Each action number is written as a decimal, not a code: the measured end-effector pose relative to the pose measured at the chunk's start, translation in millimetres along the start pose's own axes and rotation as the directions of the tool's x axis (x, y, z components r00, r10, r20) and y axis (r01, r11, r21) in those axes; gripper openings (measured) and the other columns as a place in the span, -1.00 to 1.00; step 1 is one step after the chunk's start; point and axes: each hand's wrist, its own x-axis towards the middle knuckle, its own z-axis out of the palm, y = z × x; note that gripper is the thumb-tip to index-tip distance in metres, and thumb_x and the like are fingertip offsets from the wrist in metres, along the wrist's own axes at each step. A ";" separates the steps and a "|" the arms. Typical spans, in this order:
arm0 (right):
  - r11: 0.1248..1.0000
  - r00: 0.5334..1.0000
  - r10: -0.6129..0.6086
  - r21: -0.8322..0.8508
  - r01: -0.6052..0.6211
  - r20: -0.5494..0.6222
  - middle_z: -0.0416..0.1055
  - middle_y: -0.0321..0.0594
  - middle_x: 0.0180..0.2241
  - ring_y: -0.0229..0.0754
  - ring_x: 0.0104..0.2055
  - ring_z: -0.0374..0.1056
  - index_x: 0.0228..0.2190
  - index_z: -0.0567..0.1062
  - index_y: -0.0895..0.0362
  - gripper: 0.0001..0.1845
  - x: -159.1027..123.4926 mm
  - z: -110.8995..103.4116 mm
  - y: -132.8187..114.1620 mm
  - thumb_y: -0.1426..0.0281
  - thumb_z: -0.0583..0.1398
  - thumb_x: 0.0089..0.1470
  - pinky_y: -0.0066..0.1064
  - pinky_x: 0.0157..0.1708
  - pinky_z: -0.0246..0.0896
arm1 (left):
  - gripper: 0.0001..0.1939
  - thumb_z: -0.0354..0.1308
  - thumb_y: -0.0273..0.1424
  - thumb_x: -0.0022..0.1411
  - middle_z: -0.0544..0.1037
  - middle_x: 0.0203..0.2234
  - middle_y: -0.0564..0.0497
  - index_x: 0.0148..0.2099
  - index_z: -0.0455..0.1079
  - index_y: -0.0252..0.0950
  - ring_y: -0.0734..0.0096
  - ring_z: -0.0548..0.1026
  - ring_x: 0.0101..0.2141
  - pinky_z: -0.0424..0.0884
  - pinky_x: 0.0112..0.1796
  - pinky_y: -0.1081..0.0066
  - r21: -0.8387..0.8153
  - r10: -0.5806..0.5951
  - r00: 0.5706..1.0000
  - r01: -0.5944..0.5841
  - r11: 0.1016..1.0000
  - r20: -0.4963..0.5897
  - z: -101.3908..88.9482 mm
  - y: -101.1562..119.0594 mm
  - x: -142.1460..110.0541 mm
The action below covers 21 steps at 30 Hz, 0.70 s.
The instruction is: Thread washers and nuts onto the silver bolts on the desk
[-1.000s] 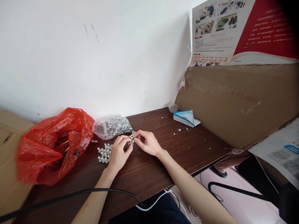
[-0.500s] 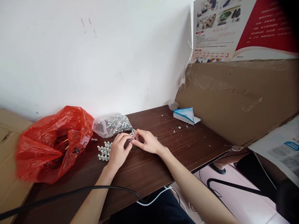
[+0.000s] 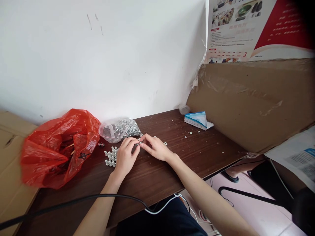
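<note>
My left hand (image 3: 126, 155) is closed in a pinch on a small metal screw (image 3: 137, 144) above the table. The fingertips of my right hand (image 3: 154, 147) are pinched at the screw's other end, where a small whitish piece shows; its exact kind is too small to make out. Just left of my left hand stands a cluster of small whitish parts (image 3: 111, 156), partly hidden by that hand. Behind my hands lies a clear plastic bag (image 3: 120, 128) full of small metal pieces. A few white rings (image 3: 165, 143) lie beyond my right hand.
A red plastic bag (image 3: 59, 150) sits on the left of the brown table (image 3: 157, 178). A blue and white packet (image 3: 197, 120) lies at the back right, by a cardboard panel (image 3: 236, 105). A black cable (image 3: 73, 198) crosses the front. A person's foot (image 3: 230, 175) shows below.
The view has shifted slightly, moving the scene a little right and up. My fingertips remain together at the screw, and a whitish piece now shows between them.
</note>
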 end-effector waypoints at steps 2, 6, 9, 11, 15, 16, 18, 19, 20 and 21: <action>0.999 0.999 0.020 -0.044 -0.022 -0.033 0.36 -0.27 -0.44 -0.26 -0.42 0.25 -0.38 0.35 0.13 -0.69 0.0 -1.0 0.0 0.24 -0.04 0.29 -0.46 -0.38 0.08 | -0.89 0.03 -0.45 0.28 0.48 -0.27 -0.05 -0.18 0.37 -0.25 0.30 0.42 -0.21 0.37 -0.15 0.29 0.004 0.007 1.000 -0.007 1.000 0.018 0.8 0.3 -0.3; 0.998 0.999 0.021 -0.054 -0.023 -0.038 0.36 -0.30 -0.47 -0.27 -0.45 0.25 -0.32 0.36 0.13 -0.73 -1.1 -2.8 -1.9 0.21 0.01 0.26 -0.47 -0.40 0.07 | -0.88 0.02 -0.45 0.28 0.47 -0.26 -0.05 -0.17 0.37 -0.26 0.30 0.42 -0.21 0.37 -0.15 0.28 -0.017 0.001 1.000 -0.001 1.000 0.006 2.4 -0.8 -0.3; 1.000 1.000 -0.003 -0.024 0.003 0.004 0.37 -0.34 -0.46 -0.27 -0.47 0.26 -0.15 0.29 0.10 -0.76 -1.9 -1.7 -3.1 0.21 0.07 0.22 -0.47 -0.41 0.09 | -0.87 0.01 -0.46 0.28 0.47 -0.25 -0.05 -0.16 0.36 -0.25 0.29 0.42 -0.20 0.38 -0.15 0.27 -0.017 0.003 1.000 -0.003 1.000 0.004 2.2 -1.5 -0.1; 0.999 1.000 -0.001 -0.048 0.001 0.008 0.37 -0.33 -0.44 -0.26 -0.46 0.27 -0.18 0.28 0.10 -0.79 -1.8 0.0 -2.6 0.23 0.04 0.24 -0.47 -0.41 0.08 | -0.87 0.01 -0.46 0.29 0.47 -0.25 -0.05 -0.16 0.36 -0.25 0.29 0.41 -0.20 0.37 -0.15 0.27 -0.008 0.015 1.000 -0.015 1.000 0.019 1.5 -0.7 -0.1; 0.990 1.000 0.006 -0.138 -0.008 -0.010 0.36 -0.28 -0.44 -0.25 -0.45 0.25 -0.31 0.28 0.12 -0.75 -1.0 4.3 1.3 0.22 -0.03 0.29 -0.47 -0.43 0.02 | -0.89 0.01 -0.46 0.29 0.47 -0.28 -0.04 -0.19 0.36 -0.26 0.29 0.41 -0.21 0.37 -0.16 0.29 0.030 0.043 0.998 -0.044 0.999 0.041 0.4 3.2 -0.2; 0.987 1.000 0.001 -0.161 -0.002 -0.008 0.35 -0.27 -0.44 -0.25 -0.45 0.24 -0.35 0.28 0.12 -0.71 -0.8 5.4 2.6 0.22 -0.06 0.30 -0.46 -0.43 0.01 | -0.90 0.02 -0.46 0.28 0.47 -0.29 -0.04 -0.20 0.36 -0.26 0.29 0.41 -0.22 0.37 -0.16 0.29 0.043 0.050 0.998 -0.052 0.998 0.046 0.5 4.2 -0.2; 0.981 1.000 -0.015 -0.196 0.015 0.004 0.34 -0.25 -0.44 -0.26 -0.45 0.22 -0.43 0.28 0.13 -0.64 -0.4 7.1 4.8 0.24 -0.11 0.32 -0.46 -0.43 -0.01 | -0.91 0.03 -0.46 0.27 0.46 -0.30 -0.04 -0.22 0.37 -0.26 0.28 0.40 -0.22 0.36 -0.17 0.29 0.063 0.064 0.996 -0.068 0.996 0.060 0.8 5.7 -0.2; 0.978 1.000 -0.020 -0.206 0.022 0.010 0.33 -0.24 -0.44 -0.26 -0.44 0.21 -0.45 0.29 0.14 -0.61 -0.3 7.5 5.4 0.25 -0.13 0.33 -0.45 -0.42 -0.01 | -0.91 0.03 -0.46 0.27 0.46 -0.30 -0.04 -0.23 0.37 -0.26 0.28 0.40 -0.22 0.36 -0.17 0.28 0.067 0.069 0.996 -0.073 0.995 0.064 1.0 6.3 -0.1; 0.977 1.000 -0.021 -0.212 0.023 0.011 0.33 -0.24 -0.45 -0.26 -0.44 0.20 -0.47 0.29 0.14 -0.58 -0.2 7.3 5.7 0.25 -0.15 0.33 -0.45 -0.41 -0.01 | -0.91 0.04 -0.46 0.27 0.46 -0.30 -0.04 -0.23 0.37 -0.26 0.28 0.40 -0.21 0.36 -0.17 0.29 0.066 0.070 0.995 -0.075 0.995 0.067 1.3 6.6 0.1; 0.977 1.000 -0.017 -0.214 0.018 0.003 0.32 -0.24 -0.45 -0.26 -0.43 0.20 -0.47 0.29 0.14 -0.58 -0.1 6.7 5.4 0.25 -0.15 0.33 -0.45 -0.41 -0.01 | -0.91 0.04 -0.46 0.27 0.47 -0.30 -0.04 -0.22 0.37 -0.26 0.29 0.40 -0.22 0.36 -0.17 0.29 0.062 0.069 0.996 -0.073 0.995 0.064 1.4 6.8 0.3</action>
